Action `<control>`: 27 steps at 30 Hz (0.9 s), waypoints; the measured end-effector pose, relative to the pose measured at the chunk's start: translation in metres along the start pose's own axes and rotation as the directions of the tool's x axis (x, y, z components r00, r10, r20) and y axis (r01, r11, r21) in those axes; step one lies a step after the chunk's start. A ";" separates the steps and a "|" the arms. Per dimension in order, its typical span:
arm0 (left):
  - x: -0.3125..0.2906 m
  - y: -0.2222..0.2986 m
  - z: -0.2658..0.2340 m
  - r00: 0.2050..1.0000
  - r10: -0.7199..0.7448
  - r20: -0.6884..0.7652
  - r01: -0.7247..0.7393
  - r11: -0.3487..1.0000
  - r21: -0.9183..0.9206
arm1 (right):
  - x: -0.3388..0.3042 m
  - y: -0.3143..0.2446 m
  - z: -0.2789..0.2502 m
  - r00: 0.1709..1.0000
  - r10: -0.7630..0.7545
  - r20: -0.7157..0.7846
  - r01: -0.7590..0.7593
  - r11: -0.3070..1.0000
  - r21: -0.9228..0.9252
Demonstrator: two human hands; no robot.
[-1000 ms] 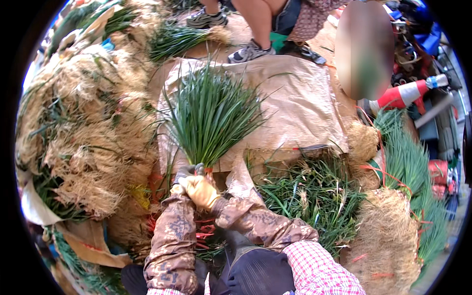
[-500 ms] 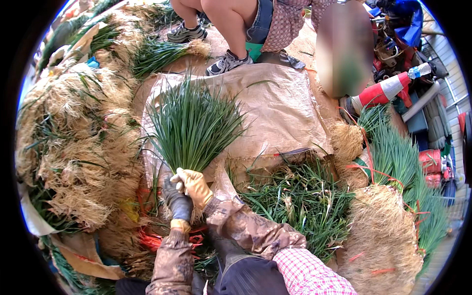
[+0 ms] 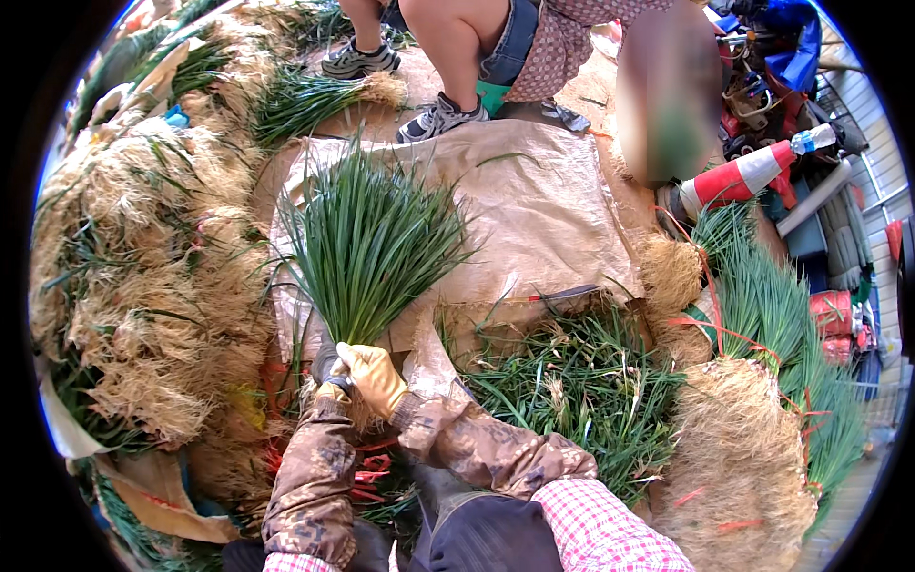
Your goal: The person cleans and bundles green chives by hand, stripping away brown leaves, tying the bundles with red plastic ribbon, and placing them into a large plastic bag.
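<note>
A full bunch of chives (image 3: 367,248) fans its long green leaves away from me over a tan woven sheet (image 3: 543,214). My left hand (image 3: 327,370), in a dark glove with a yellowish cuff, closes round the bunch's base and is partly covered by the other hand. In a pale yellow glove, my right hand (image 3: 375,378) is pressed against the same base with thumb and fingers together. Whether a tie sits between those fingers is hidden. The roots below the hands are mostly out of sight.
Rooted bunches are heaped on the left (image 3: 152,286). Loose green leaves (image 3: 572,391) lie right of my knees, beside stacked tied bunches (image 3: 743,448). Red ties (image 3: 372,472) lie near my legs. Another person (image 3: 457,57) squats opposite. A red-and-white cone (image 3: 739,178) lies at the right.
My left forearm has swung forward and its wrist has turned, so the hand sits more behind the right one. The right hand has dropped slightly. The bunch stays nearly in place.
</note>
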State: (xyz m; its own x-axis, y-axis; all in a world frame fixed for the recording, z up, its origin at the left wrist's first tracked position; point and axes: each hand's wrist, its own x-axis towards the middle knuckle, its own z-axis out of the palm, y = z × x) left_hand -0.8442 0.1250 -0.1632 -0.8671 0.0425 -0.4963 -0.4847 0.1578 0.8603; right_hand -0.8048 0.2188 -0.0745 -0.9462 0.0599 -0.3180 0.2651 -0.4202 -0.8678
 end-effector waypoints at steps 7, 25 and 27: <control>0.017 -0.014 -0.008 0.993 -0.042 0.106 0.061 0.981 -0.184 | -0.026 -0.006 -0.015 0.999 0.026 -0.036 -0.024 0.998 0.053; 0.008 0.028 -0.033 0.799 -0.165 0.579 0.327 0.926 -0.188 | -0.061 -0.028 -0.092 0.986 -0.123 -0.110 0.114 0.990 -0.082; -0.019 0.044 -0.042 0.818 -0.191 0.542 0.373 0.894 -0.249 | -0.066 0.009 -0.122 0.970 0.162 -0.183 -0.067 0.897 0.436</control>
State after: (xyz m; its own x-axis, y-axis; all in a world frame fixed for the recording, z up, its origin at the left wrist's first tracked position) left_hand -0.8540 0.0895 -0.1107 -0.5547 0.5397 -0.6332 -0.7854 -0.0884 0.6127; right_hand -0.7170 0.3212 -0.1078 -0.8404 0.1561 -0.5190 0.2207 -0.7761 -0.5907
